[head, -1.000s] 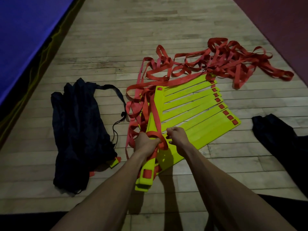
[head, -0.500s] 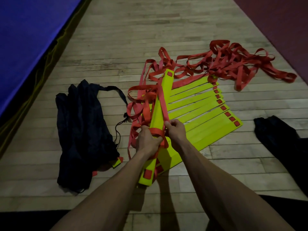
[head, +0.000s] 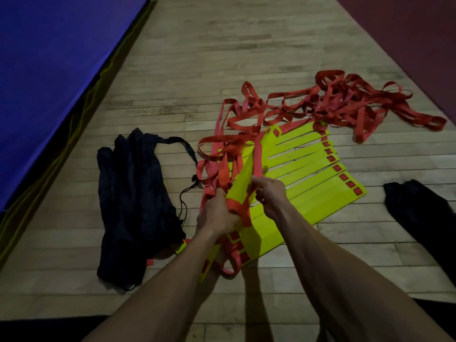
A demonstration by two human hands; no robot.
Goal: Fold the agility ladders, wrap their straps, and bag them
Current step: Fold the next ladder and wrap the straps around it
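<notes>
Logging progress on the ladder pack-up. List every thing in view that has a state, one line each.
left hand: grips the rung bundle, strap under its fingers
right hand: pinches a red strap
rung bundle: stacked, lifted at an angle
red strap: one turn round the bundle, the rest loose
loose rungs: fanned flat on the floor
strap pile: tangled
dark bag: lying crumpled, a yellow rung end at its edge

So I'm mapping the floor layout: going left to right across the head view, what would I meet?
Blue mat → dark drawstring bag → left hand → right hand → dark cloth at the right edge.
</notes>
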